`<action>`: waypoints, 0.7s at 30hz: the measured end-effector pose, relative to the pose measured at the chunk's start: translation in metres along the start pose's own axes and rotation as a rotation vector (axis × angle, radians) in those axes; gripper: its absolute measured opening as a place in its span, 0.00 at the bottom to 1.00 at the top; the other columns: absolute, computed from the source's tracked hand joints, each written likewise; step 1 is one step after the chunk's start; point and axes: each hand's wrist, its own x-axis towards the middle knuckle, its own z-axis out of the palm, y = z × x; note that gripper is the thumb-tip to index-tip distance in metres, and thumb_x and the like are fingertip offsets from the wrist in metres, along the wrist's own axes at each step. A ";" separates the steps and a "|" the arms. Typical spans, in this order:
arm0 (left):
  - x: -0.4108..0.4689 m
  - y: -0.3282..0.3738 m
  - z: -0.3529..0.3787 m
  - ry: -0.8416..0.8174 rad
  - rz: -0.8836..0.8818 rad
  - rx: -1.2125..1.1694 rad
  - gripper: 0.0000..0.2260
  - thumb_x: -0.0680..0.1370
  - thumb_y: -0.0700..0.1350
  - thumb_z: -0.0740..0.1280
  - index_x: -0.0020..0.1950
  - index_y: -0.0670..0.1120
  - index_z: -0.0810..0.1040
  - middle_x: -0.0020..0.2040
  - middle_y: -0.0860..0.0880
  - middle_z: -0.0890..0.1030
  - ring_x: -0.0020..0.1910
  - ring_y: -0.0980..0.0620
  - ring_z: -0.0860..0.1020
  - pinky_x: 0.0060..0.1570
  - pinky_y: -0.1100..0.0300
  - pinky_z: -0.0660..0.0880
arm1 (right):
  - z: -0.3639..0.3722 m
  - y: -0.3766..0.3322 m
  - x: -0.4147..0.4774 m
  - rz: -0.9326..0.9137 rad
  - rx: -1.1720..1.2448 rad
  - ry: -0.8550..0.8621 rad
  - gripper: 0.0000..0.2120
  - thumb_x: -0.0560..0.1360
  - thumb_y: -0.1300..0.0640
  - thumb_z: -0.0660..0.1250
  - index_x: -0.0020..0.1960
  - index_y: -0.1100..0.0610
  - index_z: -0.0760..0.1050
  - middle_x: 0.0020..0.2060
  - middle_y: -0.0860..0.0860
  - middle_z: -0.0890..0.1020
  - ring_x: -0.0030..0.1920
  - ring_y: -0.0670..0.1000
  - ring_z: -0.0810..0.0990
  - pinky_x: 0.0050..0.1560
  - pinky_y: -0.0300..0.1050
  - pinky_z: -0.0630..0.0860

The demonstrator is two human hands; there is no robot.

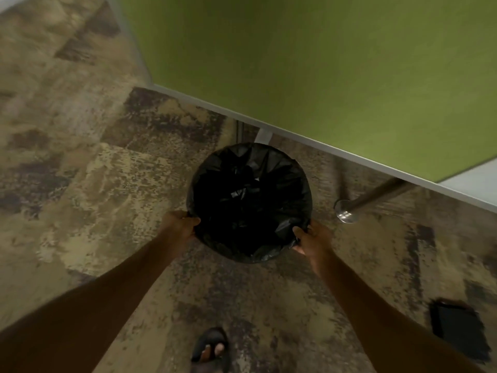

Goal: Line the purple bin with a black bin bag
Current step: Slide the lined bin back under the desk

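Lining looks almost complete: black bag (248, 200) covers the bin's whole rim, hiding the bin. Left hand (180, 224) and right hand (312, 239) each grip the bag's near edge; only final tucking seems left.

The bag (250, 203) sits in the bin on the floor (80, 157), before the partition (322, 63).

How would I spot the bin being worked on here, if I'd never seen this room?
Find the big green panel with its pale lower edge. On the mottled carpet just below it stands a round bin, gripped by the left hand and right hand. Crinkled black bag covers its whole rim.
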 end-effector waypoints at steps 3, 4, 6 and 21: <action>0.035 0.011 -0.006 -0.005 -0.025 0.034 0.07 0.74 0.30 0.66 0.38 0.40 0.73 0.45 0.42 0.78 0.42 0.43 0.79 0.40 0.51 0.75 | 0.024 -0.006 0.024 0.032 -0.009 0.038 0.09 0.78 0.66 0.63 0.48 0.53 0.72 0.52 0.55 0.76 0.45 0.54 0.78 0.43 0.52 0.76; 0.042 0.014 -0.006 -0.009 -0.026 0.040 0.08 0.74 0.31 0.66 0.37 0.41 0.73 0.45 0.42 0.77 0.38 0.45 0.78 0.40 0.53 0.76 | 0.028 -0.009 0.027 0.033 -0.012 0.054 0.09 0.77 0.67 0.63 0.50 0.54 0.72 0.53 0.55 0.76 0.48 0.55 0.77 0.41 0.51 0.76; 0.057 0.018 -0.006 -0.016 -0.035 0.049 0.03 0.74 0.31 0.67 0.43 0.37 0.75 0.47 0.41 0.78 0.39 0.45 0.78 0.42 0.51 0.77 | 0.035 -0.013 0.034 0.030 -0.020 0.068 0.13 0.77 0.67 0.63 0.60 0.57 0.72 0.53 0.55 0.76 0.51 0.56 0.76 0.36 0.47 0.75; 0.096 0.021 -0.004 0.033 -0.119 0.116 0.12 0.72 0.32 0.69 0.55 0.34 0.77 0.53 0.37 0.80 0.50 0.39 0.81 0.51 0.46 0.79 | 0.052 -0.015 0.060 0.085 -0.023 0.095 0.17 0.76 0.68 0.64 0.64 0.59 0.70 0.65 0.60 0.75 0.61 0.64 0.76 0.43 0.55 0.77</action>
